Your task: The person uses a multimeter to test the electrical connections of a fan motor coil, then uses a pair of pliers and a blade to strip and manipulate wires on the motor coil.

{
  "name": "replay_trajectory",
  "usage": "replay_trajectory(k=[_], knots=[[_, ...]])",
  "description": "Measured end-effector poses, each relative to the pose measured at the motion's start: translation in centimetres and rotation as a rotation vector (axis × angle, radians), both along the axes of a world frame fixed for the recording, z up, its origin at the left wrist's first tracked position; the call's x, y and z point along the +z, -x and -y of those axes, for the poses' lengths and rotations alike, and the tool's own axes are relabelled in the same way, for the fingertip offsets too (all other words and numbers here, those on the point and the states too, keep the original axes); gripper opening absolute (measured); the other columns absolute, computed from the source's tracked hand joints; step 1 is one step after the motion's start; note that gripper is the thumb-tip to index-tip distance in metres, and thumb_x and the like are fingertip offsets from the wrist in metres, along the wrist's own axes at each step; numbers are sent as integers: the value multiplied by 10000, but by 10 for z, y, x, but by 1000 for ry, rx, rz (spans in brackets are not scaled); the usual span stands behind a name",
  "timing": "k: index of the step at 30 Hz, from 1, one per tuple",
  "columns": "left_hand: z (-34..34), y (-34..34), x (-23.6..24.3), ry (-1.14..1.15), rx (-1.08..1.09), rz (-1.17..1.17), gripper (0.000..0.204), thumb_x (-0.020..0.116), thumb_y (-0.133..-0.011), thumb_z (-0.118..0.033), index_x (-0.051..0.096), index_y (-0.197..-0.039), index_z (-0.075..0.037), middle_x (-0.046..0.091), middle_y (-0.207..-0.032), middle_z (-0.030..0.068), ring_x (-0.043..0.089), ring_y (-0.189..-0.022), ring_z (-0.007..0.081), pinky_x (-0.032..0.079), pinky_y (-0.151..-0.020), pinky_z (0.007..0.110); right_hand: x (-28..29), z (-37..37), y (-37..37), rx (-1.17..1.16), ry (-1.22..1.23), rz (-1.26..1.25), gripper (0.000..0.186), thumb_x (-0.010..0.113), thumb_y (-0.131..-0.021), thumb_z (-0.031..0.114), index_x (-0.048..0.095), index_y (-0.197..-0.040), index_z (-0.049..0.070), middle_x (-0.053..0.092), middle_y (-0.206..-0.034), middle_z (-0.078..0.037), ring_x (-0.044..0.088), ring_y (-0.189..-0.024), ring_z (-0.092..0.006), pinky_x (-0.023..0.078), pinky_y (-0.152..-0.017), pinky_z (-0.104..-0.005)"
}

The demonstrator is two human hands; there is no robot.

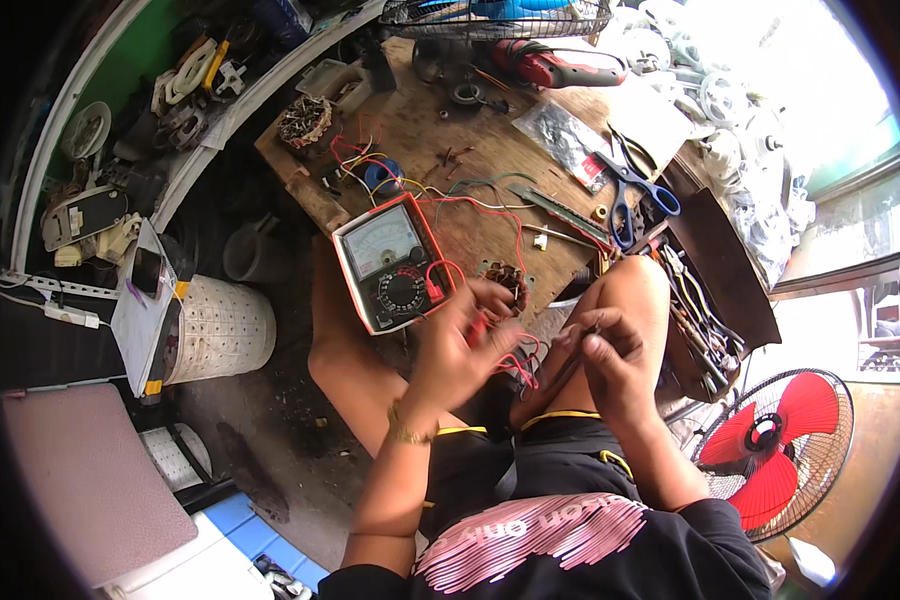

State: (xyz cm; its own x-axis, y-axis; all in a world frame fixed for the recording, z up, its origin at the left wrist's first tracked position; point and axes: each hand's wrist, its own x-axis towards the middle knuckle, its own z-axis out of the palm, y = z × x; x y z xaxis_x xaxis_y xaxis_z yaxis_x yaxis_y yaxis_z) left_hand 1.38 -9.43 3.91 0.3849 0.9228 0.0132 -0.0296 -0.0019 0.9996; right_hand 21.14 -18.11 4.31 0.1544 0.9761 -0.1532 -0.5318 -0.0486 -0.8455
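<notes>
My left hand [465, 350], slightly blurred, has curled fingers among red test leads [518, 372] beside a small copper-wound part [502, 276] at the bench's front edge; what it grips is unclear. My right hand [615, 365] is pinched on a small dark item I cannot make out, above my right thigh. An analog multimeter [387, 260] in an orange case rests tilted on the front left of the wooden bench [450, 130], just beyond my left hand. Coloured wires run behind it, around a blue spool [383, 177] and near a wound stator [304, 124].
Blue scissors [642, 195], a red power tool [555, 70] and a plastic bag [560, 140] lie on the bench. An open toolbox [715, 290] is at my right, above a red-bladed fan [770, 450]. A white perforated bin [220, 330] and cluttered shelves [130, 160] are at my left.
</notes>
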Motion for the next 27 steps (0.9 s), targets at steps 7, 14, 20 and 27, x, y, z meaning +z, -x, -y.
replay_trajectory(k=[7,14,20,27], knots=[[44,9,26,161,-68,-10,285,693,-965,-50,603,-1231,-2,738,-945,53,688,-841,75,531,-709,240,21,-19,22,90,-109,197,234,695,-945,9,661,-1175,-25,719,-1106,-94,661,-1015,-141,526,-911,-301],[46,51,43,179,29,-115,190,623,-1006,-26,562,-1182,11,703,-855,58,676,-740,77,512,-635,242,31,-63,-19,-31,-121,926,262,664,-963,86,685,-1210,1,677,-1102,-110,639,-956,-189,485,-894,-313],[86,22,22,42,36,-206,188,685,-968,-51,581,-1121,-16,688,-877,104,701,-796,182,536,-683,301,21,-11,44,375,-273,662,178,661,-965,63,664,-1122,-22,677,-1012,-105,651,-963,-198,511,-859,-314],[41,62,-2,-380,510,-659,129,775,-883,-126,700,-973,-72,617,-899,70,651,-775,244,512,-649,357,24,-22,31,151,16,127,171,496,-1094,135,548,-1190,4,481,-754,32,391,-567,-23,299,-490,-183]])
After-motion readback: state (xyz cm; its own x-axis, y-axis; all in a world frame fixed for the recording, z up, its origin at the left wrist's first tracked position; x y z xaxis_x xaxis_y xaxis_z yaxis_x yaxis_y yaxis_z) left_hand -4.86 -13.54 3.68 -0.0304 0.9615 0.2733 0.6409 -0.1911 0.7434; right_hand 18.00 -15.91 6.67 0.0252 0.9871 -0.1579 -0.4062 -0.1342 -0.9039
